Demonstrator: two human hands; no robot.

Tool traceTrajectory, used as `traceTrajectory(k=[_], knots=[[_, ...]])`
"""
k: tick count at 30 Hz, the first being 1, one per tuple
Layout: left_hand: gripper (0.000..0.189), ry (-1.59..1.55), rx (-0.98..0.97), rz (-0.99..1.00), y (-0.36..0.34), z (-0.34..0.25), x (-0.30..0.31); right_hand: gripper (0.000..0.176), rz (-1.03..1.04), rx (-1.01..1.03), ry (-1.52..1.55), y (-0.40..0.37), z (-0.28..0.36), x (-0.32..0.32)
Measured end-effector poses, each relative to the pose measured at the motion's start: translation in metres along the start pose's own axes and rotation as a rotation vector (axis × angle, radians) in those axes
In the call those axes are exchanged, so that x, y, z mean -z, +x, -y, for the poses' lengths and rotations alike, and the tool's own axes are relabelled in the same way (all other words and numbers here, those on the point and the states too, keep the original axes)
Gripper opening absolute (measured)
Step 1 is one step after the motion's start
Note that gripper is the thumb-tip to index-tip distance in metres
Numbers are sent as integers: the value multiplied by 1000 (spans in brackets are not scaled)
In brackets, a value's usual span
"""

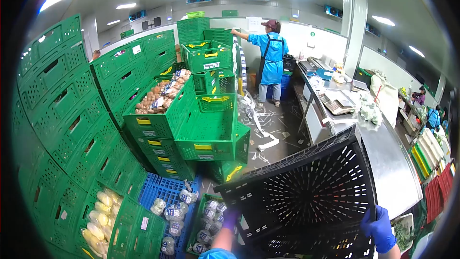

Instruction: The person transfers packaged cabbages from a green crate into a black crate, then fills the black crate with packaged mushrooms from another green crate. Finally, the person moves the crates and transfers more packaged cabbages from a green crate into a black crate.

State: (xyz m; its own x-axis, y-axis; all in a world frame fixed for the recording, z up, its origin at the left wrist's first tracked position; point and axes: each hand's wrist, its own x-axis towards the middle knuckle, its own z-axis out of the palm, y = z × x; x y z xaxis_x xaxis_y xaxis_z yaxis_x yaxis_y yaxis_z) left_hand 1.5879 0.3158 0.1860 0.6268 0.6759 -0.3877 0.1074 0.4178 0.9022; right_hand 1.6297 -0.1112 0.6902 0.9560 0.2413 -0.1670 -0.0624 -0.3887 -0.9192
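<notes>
A large black plastic crate (306, 192) with slotted walls is held up, tilted, in front of me. My right hand (381, 229), in a blue-purple glove, is closed around its right edge. At the crate's lower left side, my left hand (231, 218) wears the same kind of glove; it grips there, its fingers partly hidden and blurred. Just left of this hand, a green crate (195, 232) holds several round, plastic-wrapped vegetables with blue labels (209, 224). More such wrapped vegetables (176, 212) lie on a blue plastic pallet (155, 189).
Tall stacks of green crates (62, 110) line the left. One crate holds brown produce (163, 93), another wrapped pale vegetables (101, 216). A steel counter (390, 163) with a scale (338, 101) runs along the right. A person in blue (272, 57) stands ahead; paper strips (261, 127) litter the floor.
</notes>
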Motion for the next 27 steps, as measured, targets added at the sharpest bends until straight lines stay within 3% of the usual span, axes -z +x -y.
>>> traceTrajectory(k=[2, 4, 8, 10, 11, 13, 19, 22, 24, 25, 27], knots=[[24, 79, -52, -20, 12, 27, 8, 18, -24, 1, -25, -4, 6, -7], [23, 219, -276, -97, 16, 32, 3, 19, -9, 12, -14, -1, 6, -5], [24, 337, -252, -117, 15, 32, 7, 20, -1, 22, -33, 0, 9, -3], [23, 471, -193, -217, 2, 14, 1, 20, 4, 19, -47, 2, 9, -3], [23, 467, -190, -221, -7, 2, -5, 20, 0, 19, -54, 3, 9, -3], [19, 43, -108, -74, -40, -34, -15, 21, 0, 17, -65, 8, 8, -3], [16, 456, -317, -119, 7, 23, 9, 20, -11, 46, -45, 15, 7, -8], [19, 236, -406, -30, 40, 51, 14, 20, 16, 58, -58, 17, 7, -7], [20, 411, -149, -71, 28, 36, 9, 20, 3, 37, -81, 16, 14, -9], [20, 410, -148, -69, 17, 16, 8, 20, 0, 37, -83, 15, 17, -9], [23, -70, -7, 33, -1, -36, 5, 20, -43, 29, -74, 12, 20, -10]])
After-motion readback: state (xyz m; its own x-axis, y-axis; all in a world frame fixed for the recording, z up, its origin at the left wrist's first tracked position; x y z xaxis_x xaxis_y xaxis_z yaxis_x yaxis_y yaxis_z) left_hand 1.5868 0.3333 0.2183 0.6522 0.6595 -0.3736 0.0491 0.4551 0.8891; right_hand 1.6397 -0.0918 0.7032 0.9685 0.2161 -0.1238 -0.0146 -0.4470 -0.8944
